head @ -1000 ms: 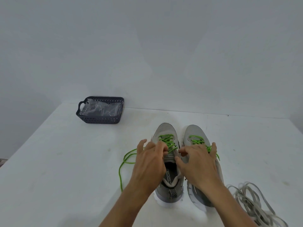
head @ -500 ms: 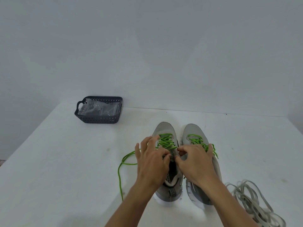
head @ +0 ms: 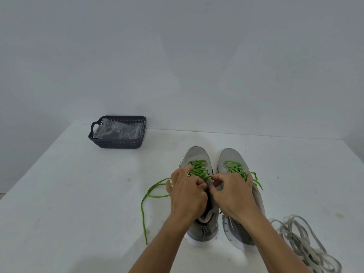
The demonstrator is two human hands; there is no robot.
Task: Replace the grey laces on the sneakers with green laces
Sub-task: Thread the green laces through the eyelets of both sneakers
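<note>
Over the mesh grey sneaker (head: 199, 160), left hand (head: 187, 196) and right hand (head: 232, 194) pinch its round green lace (head: 200, 170).

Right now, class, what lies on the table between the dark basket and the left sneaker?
Head view: bare white table separates the basket from the left sneaker; the loose green lace trails nearer the camera.

bare forearms, no sleeves, two hands
</note>
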